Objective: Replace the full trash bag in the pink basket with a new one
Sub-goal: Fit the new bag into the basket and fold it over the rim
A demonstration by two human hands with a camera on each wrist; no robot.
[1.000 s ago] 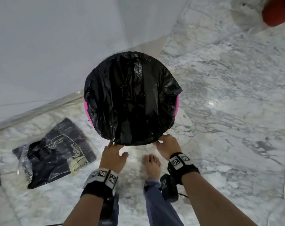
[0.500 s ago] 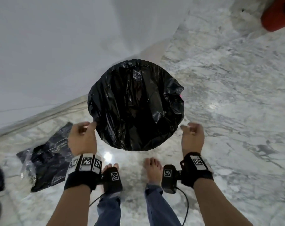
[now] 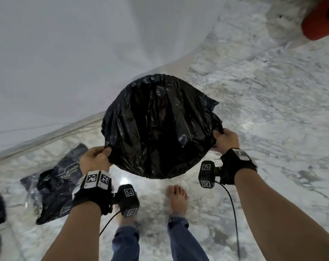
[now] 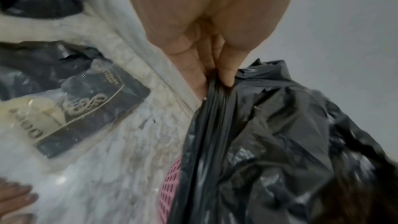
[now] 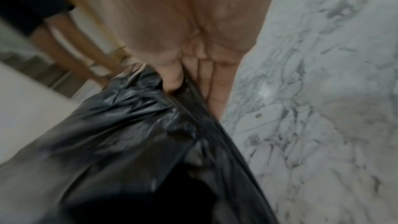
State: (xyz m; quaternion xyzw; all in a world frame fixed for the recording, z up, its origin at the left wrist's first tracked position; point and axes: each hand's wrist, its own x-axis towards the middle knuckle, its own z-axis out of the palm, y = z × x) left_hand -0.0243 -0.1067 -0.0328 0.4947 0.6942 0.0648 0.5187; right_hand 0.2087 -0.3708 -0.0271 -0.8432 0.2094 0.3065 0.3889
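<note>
Both hands pinch the bag [image 3: 156,129] rim, one on each side. Left hand [image 3: 95,157] has thumb on top, fingers under the gathered left edge; the left wrist view shows the thumb [image 4: 228,76] pressing bunched plastic against the fingers. Right hand [image 3: 225,139] grips the right edge the same way, thumb [image 5: 172,77] over the fold.

Bag mouth faces up toward the head camera, roughly round, stretched left-right between the hands. Interior is dark, contents not readable. Bag sits in the basket [image 4: 171,186]; only a strip of pink lattice shows, under the bag's left side in the left wrist view. From the head view the bag hides the basket fully.

Clearance: white wall [image 3: 65,63] just behind and left of the bag, its base line running diagonally. Marble floor [image 3: 272,110] open to the right and far side. Pack of bags [image 3: 58,183] lies flat on the floor left of the left hand, apart from the basket. Bare feet [image 3: 177,198] near side, just below the bag rim. Red object [image 3: 319,21] top right corner, well apart. Cable [image 3: 233,213] hangs from the right wrist rig.
</note>
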